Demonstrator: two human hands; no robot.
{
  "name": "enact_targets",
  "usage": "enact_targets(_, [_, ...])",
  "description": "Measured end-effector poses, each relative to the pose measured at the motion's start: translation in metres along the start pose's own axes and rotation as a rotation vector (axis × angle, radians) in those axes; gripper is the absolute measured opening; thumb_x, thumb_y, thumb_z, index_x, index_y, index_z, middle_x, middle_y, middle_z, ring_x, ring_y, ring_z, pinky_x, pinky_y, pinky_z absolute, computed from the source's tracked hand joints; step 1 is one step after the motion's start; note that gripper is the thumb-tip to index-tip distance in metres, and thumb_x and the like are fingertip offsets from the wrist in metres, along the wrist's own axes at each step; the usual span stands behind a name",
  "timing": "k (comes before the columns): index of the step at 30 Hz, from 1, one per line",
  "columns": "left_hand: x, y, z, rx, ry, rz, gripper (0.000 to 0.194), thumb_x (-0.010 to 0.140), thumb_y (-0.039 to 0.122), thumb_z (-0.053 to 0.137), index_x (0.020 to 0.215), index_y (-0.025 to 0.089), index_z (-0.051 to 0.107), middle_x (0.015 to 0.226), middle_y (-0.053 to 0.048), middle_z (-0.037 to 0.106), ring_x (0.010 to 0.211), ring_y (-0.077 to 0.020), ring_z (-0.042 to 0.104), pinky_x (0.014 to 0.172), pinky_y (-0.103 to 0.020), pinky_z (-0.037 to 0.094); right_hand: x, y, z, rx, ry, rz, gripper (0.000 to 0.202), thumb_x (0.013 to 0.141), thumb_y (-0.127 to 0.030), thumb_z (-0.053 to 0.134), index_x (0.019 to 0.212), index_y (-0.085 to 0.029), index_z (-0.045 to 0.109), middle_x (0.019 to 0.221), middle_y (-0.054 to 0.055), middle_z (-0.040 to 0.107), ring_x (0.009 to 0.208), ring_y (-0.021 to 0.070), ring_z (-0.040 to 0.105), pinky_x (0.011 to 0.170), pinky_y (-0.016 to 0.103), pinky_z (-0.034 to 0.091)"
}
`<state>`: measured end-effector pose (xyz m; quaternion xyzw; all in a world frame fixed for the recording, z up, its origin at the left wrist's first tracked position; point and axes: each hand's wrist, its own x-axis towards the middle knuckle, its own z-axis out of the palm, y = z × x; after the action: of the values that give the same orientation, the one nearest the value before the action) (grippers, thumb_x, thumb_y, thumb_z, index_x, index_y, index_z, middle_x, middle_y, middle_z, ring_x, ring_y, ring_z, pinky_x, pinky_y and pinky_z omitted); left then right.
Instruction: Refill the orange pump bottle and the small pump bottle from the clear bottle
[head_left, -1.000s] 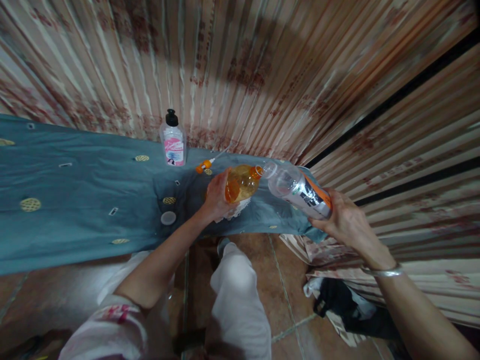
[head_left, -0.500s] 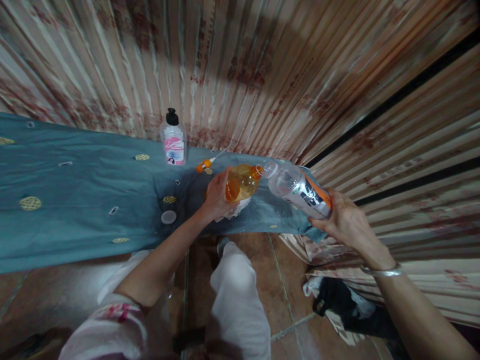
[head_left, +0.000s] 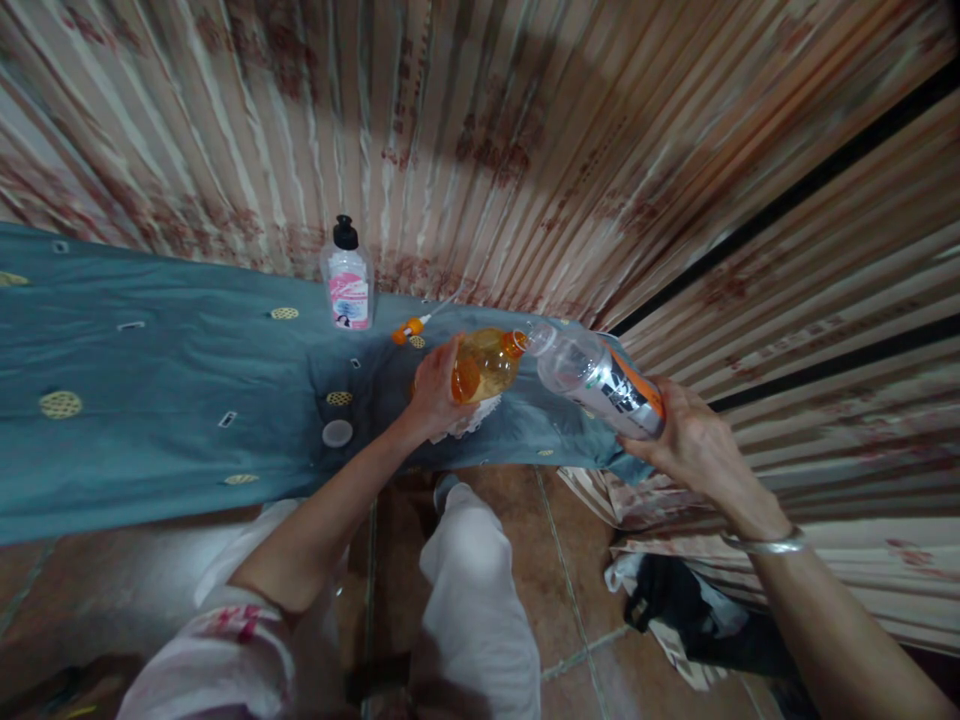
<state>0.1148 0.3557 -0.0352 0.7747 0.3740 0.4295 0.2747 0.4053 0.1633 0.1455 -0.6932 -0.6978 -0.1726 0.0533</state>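
My left hand [head_left: 437, 390] is wrapped round an orange see-through bottle [head_left: 487, 362], tilted with its neck to the right. My right hand [head_left: 694, 435] grips the base end of a clear plastic bottle [head_left: 592, 370] with an orange, silver and black label, its neck slanting up to the left. The two mouths meet or nearly touch; I cannot tell which. Left of the orange bottle lies an orange spray or pump head [head_left: 409, 330] with a thin clear tube. Something white and frilled [head_left: 469, 420] shows partly beneath the orange bottle.
A clear bottle with a black cap and pink label [head_left: 349, 285] stands at the back of the teal cloth [head_left: 172, 350]. A round whitish lid [head_left: 337, 433] lies near the front. Pleated curtains [head_left: 480, 150] hang behind and to the right. Dark and white cloth [head_left: 682, 610] lies on the tiled floor.
Almost nothing differs. Both hands keep their hold on the two bottles, mouth to mouth, with the clear bottle shifted very slightly at most.
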Motion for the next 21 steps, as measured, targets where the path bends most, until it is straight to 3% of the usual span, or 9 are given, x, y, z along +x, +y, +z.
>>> enact_targets(21, [0.0005,0.0003,-0.0014,0.025,-0.021,0.017,0.122,0.060,0.035,0.095,0.162,0.020,0.030,0.154,-0.020,0.055,0.138,-0.0404,0.056,0.119,-0.057,0.043,-0.0006,0.0004,0.0009,-0.015,-0.004,0.009,0.074,0.079,-0.051,0.068,0.139,-0.009,0.056,0.112,0.022,0.075,0.099,0.0396,0.073,0.082,0.049,0.062])
